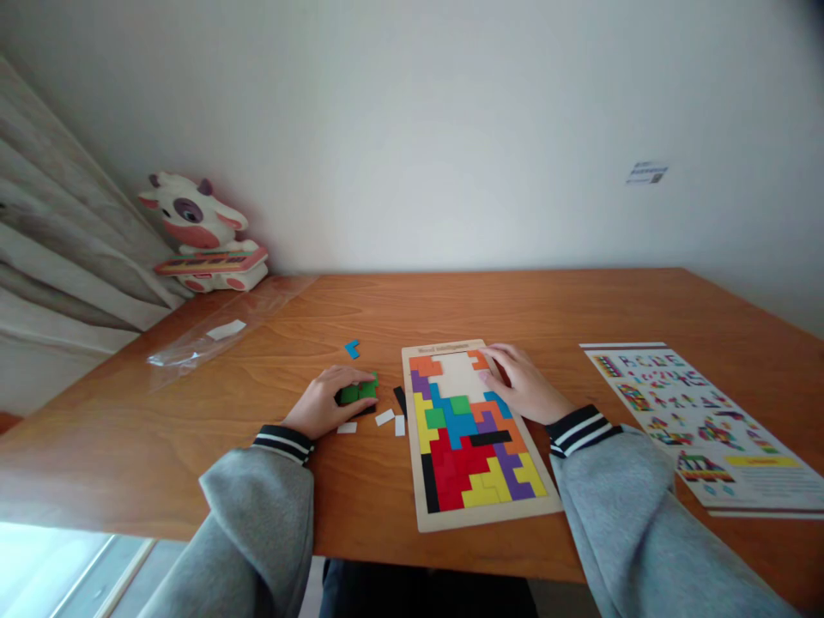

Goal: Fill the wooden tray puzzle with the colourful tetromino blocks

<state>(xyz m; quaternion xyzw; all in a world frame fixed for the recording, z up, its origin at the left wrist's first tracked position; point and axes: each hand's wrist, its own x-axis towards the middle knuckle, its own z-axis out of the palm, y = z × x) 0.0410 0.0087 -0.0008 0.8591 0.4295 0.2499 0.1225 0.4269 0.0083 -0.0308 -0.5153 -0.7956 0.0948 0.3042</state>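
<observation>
- Head view: left hand (320,402) curls its fingers around a green piece (359,391) on the table (579,309), left of the puzzle board (480,515).
- Right hand (524,384) rests loosely spread on the board's upper right, seemingly gripping nothing.

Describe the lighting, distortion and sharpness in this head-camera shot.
Head view: soft, even daylight, with faint shadows under the left hand and right hand; wide-angle bowing bends the table edges; corners darken; mild sheen on the plastic bag; the instruction sheet print is too small to read.
</observation>
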